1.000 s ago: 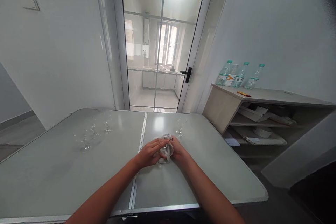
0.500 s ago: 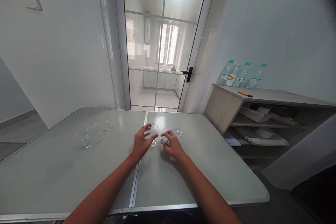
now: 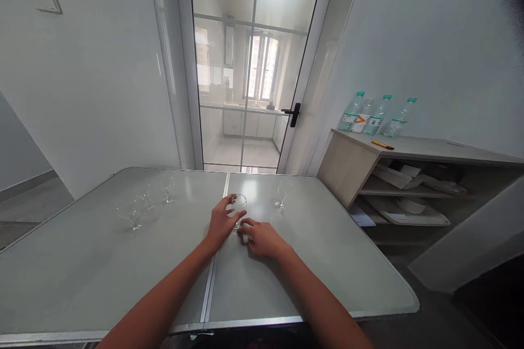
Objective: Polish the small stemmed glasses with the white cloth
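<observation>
A clear stemmed glass (image 3: 239, 203) stands near the table's middle seam, with my left hand (image 3: 221, 223) closed around its bowl from the left. My right hand (image 3: 262, 237) is closed on a crumpled white cloth (image 3: 246, 238), mostly covered by the fingers, and its fingertips are at the glass's stem and foot. Another stemmed glass (image 3: 280, 204) stands upright farther back on the right. Over on the left side are three more glasses: a near one (image 3: 135, 223), a middle one (image 3: 148, 204) and a far one (image 3: 168, 200).
The grey table (image 3: 82, 283) has a metal edge and seam. To its right, a wooden shelf unit (image 3: 352, 158) carries several plastic bottles (image 3: 374, 120) and a yellow-and-red pen-like item (image 3: 382, 145). A glass door (image 3: 249, 76) with a black handle is beyond the table.
My right hand has moved left and slightly down with the cloth, from beside the glass to its stem and foot. My left hand keeps its hold on the bowl.
</observation>
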